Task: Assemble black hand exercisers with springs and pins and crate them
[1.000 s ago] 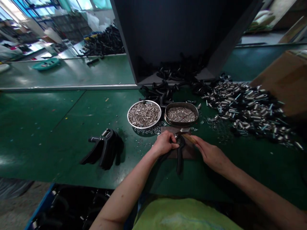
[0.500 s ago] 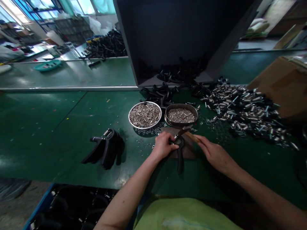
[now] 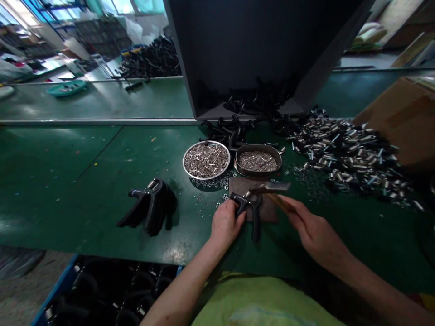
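A black hand grip strengthener (image 3: 256, 224) with a small metal spring lies over a flat brownish plate (image 3: 272, 214) on the bench. My left hand (image 3: 226, 224) is closed around its left side, hiding part of that handle. In my right hand (image 3: 314, 231) is a hammer (image 3: 281, 203), gripped by its wooden handle. The hammer's metal head is just above the strengthener's top end; whether they touch I cannot tell. To the left stands a cluster of similar black hand grips (image 3: 152, 206), pressed side by side.
Behind the plate sit a round dish of metal pins (image 3: 206, 160) and an oval tin of small metal parts (image 3: 257, 161). Loose washers (image 3: 217, 182) lie near. Spring-and-handle parts (image 3: 353, 154) are heaped right, by a cardboard box (image 3: 397, 120). A blue crate (image 3: 61, 285) holds black grips below.
My left hand has shifted down and left along the strengthener, uncovering its upper part. The hammer head has swung to the right, and my right hand has moved slightly right and nearer to me.
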The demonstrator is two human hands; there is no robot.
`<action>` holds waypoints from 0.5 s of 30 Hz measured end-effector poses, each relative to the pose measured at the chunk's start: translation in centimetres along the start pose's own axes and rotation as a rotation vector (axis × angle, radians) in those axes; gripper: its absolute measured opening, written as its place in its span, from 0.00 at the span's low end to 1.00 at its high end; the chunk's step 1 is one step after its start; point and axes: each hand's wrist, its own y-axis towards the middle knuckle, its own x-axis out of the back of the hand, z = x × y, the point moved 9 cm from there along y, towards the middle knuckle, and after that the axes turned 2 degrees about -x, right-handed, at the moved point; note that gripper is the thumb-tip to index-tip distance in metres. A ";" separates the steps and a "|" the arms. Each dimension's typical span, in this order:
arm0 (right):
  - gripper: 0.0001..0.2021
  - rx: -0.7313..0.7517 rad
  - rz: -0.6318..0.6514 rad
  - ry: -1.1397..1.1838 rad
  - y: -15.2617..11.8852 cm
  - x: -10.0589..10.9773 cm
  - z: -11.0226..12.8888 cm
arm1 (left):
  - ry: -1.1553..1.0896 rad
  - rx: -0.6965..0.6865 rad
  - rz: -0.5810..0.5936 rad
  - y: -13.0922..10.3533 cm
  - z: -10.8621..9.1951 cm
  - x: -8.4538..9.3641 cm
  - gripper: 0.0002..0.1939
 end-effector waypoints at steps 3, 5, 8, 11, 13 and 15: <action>0.19 0.013 -0.018 -0.039 -0.5 0.0 -0.1 | 0.008 -0.008 0.011 0.2 -0.1 0.0 0.06; 0.19 -0.001 0.119 -0.084 -0.4 -1.4 -0.5 | 0.004 -0.012 0.022 0.1 -0.1 -0.1 0.06; 0.19 -0.039 0.142 -0.050 0.8 -1.3 -1.0 | 0.000 -0.007 0.036 0.1 0.0 -0.1 0.06; 0.21 -0.078 -0.008 -0.038 2.4 0.2 -1.4 | 0.022 0.018 0.048 0.2 0.0 0.0 0.06; 0.21 -0.115 0.056 -0.081 3.0 -0.8 -2.3 | 0.046 0.039 0.069 0.4 -0.1 0.0 0.07; 0.21 -0.122 0.159 -0.098 3.1 -2.3 -3.4 | 0.070 0.051 0.093 0.8 -0.2 -0.1 0.08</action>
